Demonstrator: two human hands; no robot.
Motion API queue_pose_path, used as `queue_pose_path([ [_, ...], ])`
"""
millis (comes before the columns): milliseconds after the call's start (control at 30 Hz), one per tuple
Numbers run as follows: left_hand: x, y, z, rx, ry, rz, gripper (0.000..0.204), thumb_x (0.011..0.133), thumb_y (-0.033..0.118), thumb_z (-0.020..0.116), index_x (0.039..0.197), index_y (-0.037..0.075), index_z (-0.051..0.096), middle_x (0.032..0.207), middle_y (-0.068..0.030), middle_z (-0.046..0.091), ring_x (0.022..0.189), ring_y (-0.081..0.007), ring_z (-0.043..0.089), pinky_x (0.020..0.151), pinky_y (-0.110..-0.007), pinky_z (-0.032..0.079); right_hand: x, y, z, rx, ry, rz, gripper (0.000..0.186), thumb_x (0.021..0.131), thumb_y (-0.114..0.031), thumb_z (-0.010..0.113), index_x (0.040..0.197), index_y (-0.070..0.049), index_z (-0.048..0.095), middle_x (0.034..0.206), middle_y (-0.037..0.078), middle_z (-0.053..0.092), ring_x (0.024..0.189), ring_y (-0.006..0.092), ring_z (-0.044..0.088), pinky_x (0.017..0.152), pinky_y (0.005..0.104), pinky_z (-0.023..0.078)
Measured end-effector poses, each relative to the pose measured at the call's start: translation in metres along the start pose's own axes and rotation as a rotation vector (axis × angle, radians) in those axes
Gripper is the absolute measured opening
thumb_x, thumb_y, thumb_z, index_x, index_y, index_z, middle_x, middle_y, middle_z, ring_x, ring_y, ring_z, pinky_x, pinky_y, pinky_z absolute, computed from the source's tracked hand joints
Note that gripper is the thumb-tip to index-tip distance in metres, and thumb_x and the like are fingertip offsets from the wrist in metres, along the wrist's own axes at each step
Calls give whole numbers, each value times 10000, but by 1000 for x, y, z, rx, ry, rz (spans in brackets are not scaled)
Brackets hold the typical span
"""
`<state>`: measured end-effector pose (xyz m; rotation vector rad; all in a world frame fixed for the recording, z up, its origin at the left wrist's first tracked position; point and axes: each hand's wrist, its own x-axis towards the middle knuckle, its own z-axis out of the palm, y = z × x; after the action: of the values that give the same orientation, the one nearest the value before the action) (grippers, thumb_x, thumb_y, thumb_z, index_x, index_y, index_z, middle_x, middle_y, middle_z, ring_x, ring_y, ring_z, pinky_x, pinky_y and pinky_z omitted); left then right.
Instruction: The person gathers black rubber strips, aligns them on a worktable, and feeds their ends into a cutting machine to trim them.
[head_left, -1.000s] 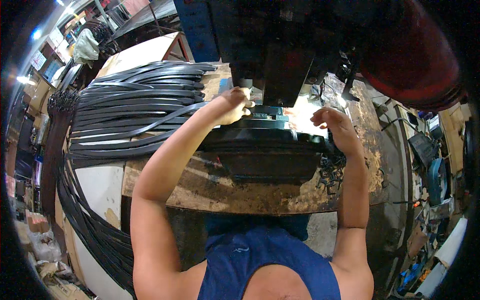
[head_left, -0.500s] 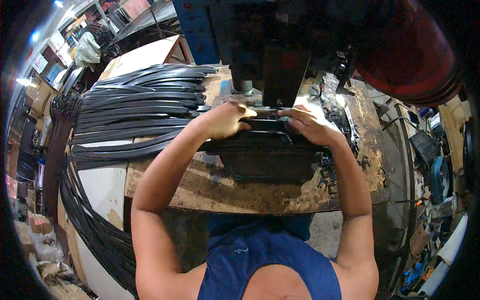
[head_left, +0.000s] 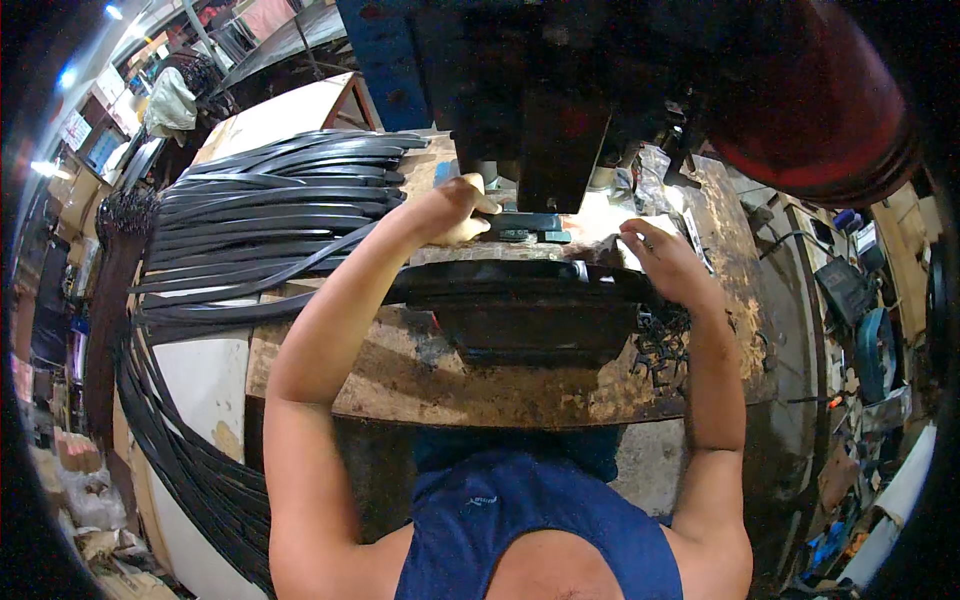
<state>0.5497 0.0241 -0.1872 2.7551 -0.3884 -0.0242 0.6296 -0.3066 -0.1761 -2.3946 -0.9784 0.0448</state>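
My left hand [head_left: 462,212] is closed around a black strap [head_left: 530,221] at the base of a press. The strap's length runs off to the left behind my forearm. Just in front of the strap sit small dark green blocks [head_left: 530,237], below the dark press ram [head_left: 563,150]. My right hand [head_left: 668,262] is apart from the strap, to the right of the ram. Its fingers are bent with the tips together; a dark blurred bit shows beside them, and what they hold cannot be made out. Nearer to me, a dark block-like fixture [head_left: 535,325] stands on the worn wooden table [head_left: 400,385].
Many black straps [head_left: 270,215] lie side by side at the left, and more hang over the table's left edge. Small black offcuts [head_left: 655,355] are scattered at the right. A large red rounded machine part [head_left: 820,110] overhangs the upper right.
My right hand has moved right, away from the ram. My left hand has shifted slightly left and away from me. The strap and green blocks under the ram are now more visible.
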Motion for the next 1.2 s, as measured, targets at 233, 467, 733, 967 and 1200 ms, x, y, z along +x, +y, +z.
queue_pose_path([
  [233, 0, -2, -1, 22, 11, -16, 266, 770, 142, 705, 1028, 76, 708, 948, -213, 608, 902, -357, 597, 784, -399, 456, 16, -3, 20, 161, -235, -283, 346, 956, -214, 474, 1263, -80, 559, 1358, 113, 498, 1290, 300, 419, 1081, 364, 315],
  [467, 0, -8, 9, -38, 73, 29, 219, 766, 115, 700, 982, 77, 704, 920, -206, 618, 866, -352, 609, 739, -387, 464, 29, -15, 37, 21, -286, -408, 377, 954, -219, 419, 1268, -55, 546, 1385, 103, 479, 1297, 295, 413, 1098, 371, 302],
  [733, 6, 7, 7, 99, 52, 16, 207, 793, 150, 682, 978, 59, 698, 980, -218, 608, 934, -359, 603, 804, -395, 482, 33, 3, 31, 9, -254, -342, 347, 946, -190, 426, 1225, -45, 574, 1341, 119, 514, 1252, 310, 448, 1080, 374, 317],
  [967, 13, 3, 12, 205, 38, 17, 234, 745, 179, 744, 902, 20, 673, 910, -173, 604, 872, -331, 616, 730, -385, 484, 5, 36, 1, 702, 102, -185, 392, 1007, -294, 398, 1166, 8, 592, 1246, 115, 579, 1180, 225, 516, 1027, 368, 359],
  [1200, 18, -13, 26, 140, 50, 28, 269, 740, 188, 744, 943, 18, 696, 909, -195, 604, 888, -347, 602, 759, -400, 470, 21, 23, -9, 1127, 220, -141, 605, 991, -525, 265, 1129, -53, 618, 1189, 104, 619, 1141, 206, 535, 954, 388, 377],
])
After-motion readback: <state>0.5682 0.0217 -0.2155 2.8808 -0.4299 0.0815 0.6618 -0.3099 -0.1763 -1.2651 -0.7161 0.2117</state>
